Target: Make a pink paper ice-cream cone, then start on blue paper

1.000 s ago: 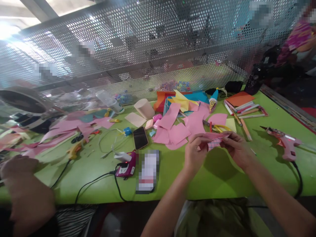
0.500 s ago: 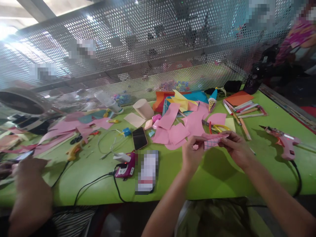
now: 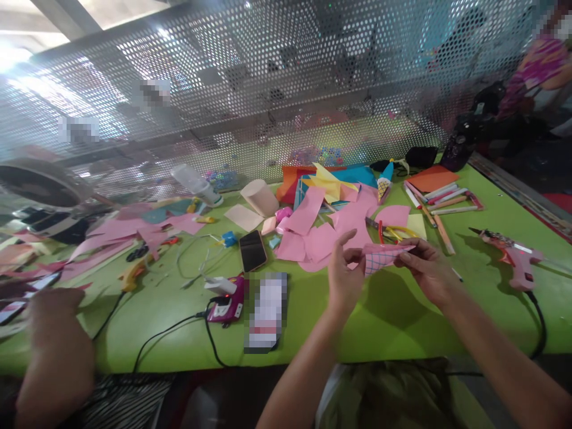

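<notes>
Both my hands hold a small pink paper piece with a drawn grid [image 3: 383, 256] just above the green table [image 3: 393, 322]. My left hand [image 3: 344, 277] pinches its left end between thumb and fingers, the index finger raised. My right hand [image 3: 426, 268] grips the right end with closed fingers. The paper looks rolled into a cone shape. Loose pink paper sheets [image 3: 322, 229] lie on the table just beyond my hands.
A pink glue gun [image 3: 513, 257] with a cord lies at right. Scissors [image 3: 388, 229], pens [image 3: 440, 205], coloured paper [image 3: 330, 179], a phone [image 3: 253, 250] and a pink charger [image 3: 227, 304] litter the table. Another person's arm [image 3: 49, 351] holds a phone [image 3: 27, 295] at left. A perforated metal screen [image 3: 268, 89] stands behind.
My left index finger has lifted off the paper and the grid side has turned into view. The other person's arm at left has moved a little lower.
</notes>
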Available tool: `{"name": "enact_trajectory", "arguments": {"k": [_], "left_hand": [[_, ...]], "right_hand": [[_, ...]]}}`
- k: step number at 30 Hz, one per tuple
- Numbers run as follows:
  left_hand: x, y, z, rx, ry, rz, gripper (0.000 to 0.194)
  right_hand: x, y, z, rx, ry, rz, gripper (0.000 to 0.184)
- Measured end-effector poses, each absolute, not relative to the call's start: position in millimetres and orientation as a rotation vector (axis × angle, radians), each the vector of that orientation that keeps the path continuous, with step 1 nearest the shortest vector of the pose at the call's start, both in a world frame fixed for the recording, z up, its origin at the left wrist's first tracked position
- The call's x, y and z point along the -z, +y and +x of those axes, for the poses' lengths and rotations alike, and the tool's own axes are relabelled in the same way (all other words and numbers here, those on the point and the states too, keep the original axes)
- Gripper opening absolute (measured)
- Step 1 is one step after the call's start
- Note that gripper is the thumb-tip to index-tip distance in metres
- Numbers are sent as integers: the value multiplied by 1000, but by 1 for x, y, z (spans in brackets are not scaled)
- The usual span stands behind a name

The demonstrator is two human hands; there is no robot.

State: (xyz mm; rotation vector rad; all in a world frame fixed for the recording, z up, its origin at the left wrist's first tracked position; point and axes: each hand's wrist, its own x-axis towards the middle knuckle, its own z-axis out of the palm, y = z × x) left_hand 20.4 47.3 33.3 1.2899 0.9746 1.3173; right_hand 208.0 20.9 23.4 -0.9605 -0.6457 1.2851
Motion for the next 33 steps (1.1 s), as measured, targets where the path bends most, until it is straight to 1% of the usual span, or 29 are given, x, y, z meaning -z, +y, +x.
{"name": "enact_trajectory", "arguments": {"k": [1,2,3,7,8,10,20,26,33], "left_hand": [[-33,48,20,-1305,975,1293,64],[-33,48,20,-1291,975,1297,63],[-32,49,20,-1282,975,1303,58],[-31,51,19,-1308,983,1375,24],[-31,51,19,-1318,979,1394,20],[-31,51,18,-1327,961,1419,16],[-33,50,18,-1325,941,1524,16],[-34,49,17,-1331,860,1568,32],[-34,50,16,-1331,849,1587,32]], "right_hand": [[-23,21,208,-1284,-648,-960,35],[-23,21,208,-1281,-649,-959,35],[-23,21,208,-1282,-650,-958,35],[-23,21,209,-1282,-649,-957,35],[-23,21,209,-1281,-649,-958,35],[-22,21,209,-1277,-650,-960,35],[-17,21,212,-1289,-686,-945,28],[-21,20,210,-1285,-685,-943,30],[-22,19,209,-1286,-676,-950,30]]}}
